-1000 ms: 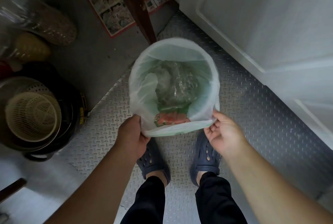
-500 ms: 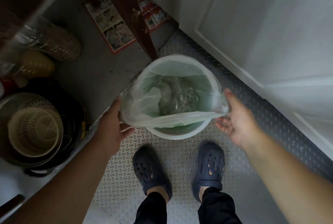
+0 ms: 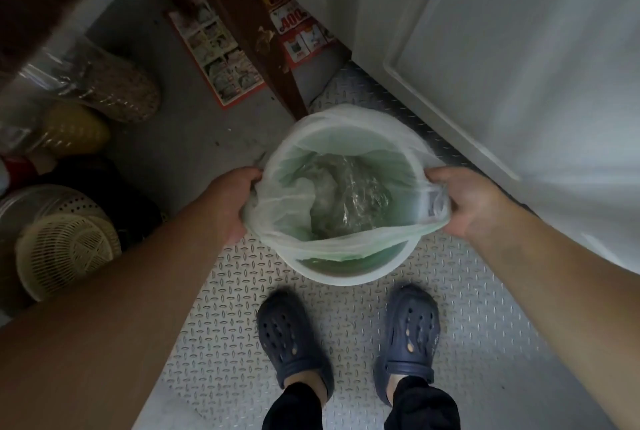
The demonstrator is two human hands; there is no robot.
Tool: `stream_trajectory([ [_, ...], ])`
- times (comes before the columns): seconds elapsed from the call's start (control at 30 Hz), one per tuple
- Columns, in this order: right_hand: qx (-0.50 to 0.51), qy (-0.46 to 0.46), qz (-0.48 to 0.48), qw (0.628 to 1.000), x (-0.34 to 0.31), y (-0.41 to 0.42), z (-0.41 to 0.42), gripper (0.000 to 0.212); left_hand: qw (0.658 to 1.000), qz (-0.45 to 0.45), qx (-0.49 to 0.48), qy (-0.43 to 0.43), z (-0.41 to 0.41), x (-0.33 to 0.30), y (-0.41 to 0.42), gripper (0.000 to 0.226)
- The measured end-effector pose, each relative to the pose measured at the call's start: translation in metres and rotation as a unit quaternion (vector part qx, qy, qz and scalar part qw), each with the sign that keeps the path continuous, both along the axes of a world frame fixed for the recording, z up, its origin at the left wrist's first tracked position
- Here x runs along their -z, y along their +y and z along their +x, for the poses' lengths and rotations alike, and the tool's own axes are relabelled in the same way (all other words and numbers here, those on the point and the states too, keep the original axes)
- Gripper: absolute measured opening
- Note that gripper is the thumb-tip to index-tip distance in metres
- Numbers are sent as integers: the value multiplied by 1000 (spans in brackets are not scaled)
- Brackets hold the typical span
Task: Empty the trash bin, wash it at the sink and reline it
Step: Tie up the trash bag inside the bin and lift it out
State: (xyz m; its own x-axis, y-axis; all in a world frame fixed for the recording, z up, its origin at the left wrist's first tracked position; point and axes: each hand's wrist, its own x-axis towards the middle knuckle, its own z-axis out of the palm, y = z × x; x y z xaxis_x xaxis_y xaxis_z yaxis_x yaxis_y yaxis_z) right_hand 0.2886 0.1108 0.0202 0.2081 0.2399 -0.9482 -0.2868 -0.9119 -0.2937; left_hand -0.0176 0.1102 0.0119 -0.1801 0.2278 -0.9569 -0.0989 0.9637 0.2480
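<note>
A round pale trash bin stands on the metal tread-plate floor in front of my feet. A thin translucent green liner bag sits in it, with crumpled clear plastic trash at the bottom. The liner's near edge is off the rim and stretched across the opening; its far edge still lies over the rim. My left hand grips the liner at the bin's left side. My right hand grips a bunched part of the liner at the right side.
A white panelled door stands close on the right. A brown wooden table leg rises just behind the bin, over a printed flyer. Stacked pots with a cream colander and bagged items crowd the left floor.
Both hands moved from the liner's near edge out to the bin's left and right sides. The near edge came off the rim and now stretches across the opening.
</note>
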Motion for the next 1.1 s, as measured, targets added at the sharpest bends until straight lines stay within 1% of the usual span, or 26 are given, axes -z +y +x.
stream_trajectory([
  [0.07, -9, -30, -1, 1000, 1, 8, -1, 20, 999, 2, -16, 28, 0, 2, 10, 17],
  [0.13, -21, -51, 7, 998, 1, 18, -2, 22, 995, 35, -6, 92, -1, 4, 22, 8],
  [0.17, -26, -63, 16, 998, 1, 23, -2, 19, 990, 62, 6, 130, -1, 4, 27, 9],
  [0.23, -29, -73, 48, 996, -1, 30, 0, 16, 973, 120, 41, 192, -2, 3, 36, 31],
  [0.27, -25, -75, 74, 994, -2, 33, 1, 16, 965, 147, 55, 211, -2, -1, 39, 37],
  [0.33, -38, -106, 130, 985, -5, 34, 3, 19, 947, 201, 77, 239, 1, -9, 41, 39],
  [0.4, -113, -175, 184, 961, -8, 31, 5, 20, 921, 250, 108, 279, 3, -18, 38, 36],
  [0.47, -185, -242, 232, 924, -11, 27, 8, 21, 900, 284, 128, 306, 3, -26, 31, 31],
  [0.5, -209, -260, 250, 909, -13, 24, 10, 23, 892, 292, 135, 316, 1, -30, 27, 32],
  [0.6, -246, -288, 272, 885, -19, 14, 20, 27, 877, 300, 145, 347, -9, -36, 15, 34],
  [0.67, -264, -305, 277, 872, -25, 7, 25, 28, 868, 306, 157, 357, -18, -39, 6, 27],
  [0.73, -316, -329, 283, 844, -31, 1, 29, 28, 861, 308, 187, 358, -26, -43, -3, 20],
  [0.8, -365, -340, 299, 813, -36, -4, 33, 29, 852, 307, 229, 358, -35, -45, -10, 18],
  [0.9, -405, -355, 314, 782, -44, -8, 39, 27, 843, 283, 274, 366, -49, -49, -15, 11],
  [0.93, -404, -360, 315, 780, -47, -9, 42, 25, 845, 271, 281, 364, -53, -52, -16, 10],
  [1.0, -380, -354, 312, 795, -48, -9, 50, 23, 858, 247, 282, 350, -60, -55, -19, 14],
  [1.07, -331, -318, 308, 833, -47, -10, 57, 21, 889, 231, 250, 307, -65, -55, -23, 16],
  [1.1, -296, -292, 307, 856, -45, -11, 60, 19, 914, 227, 207, 266, -67, -54, -25, 17],
])
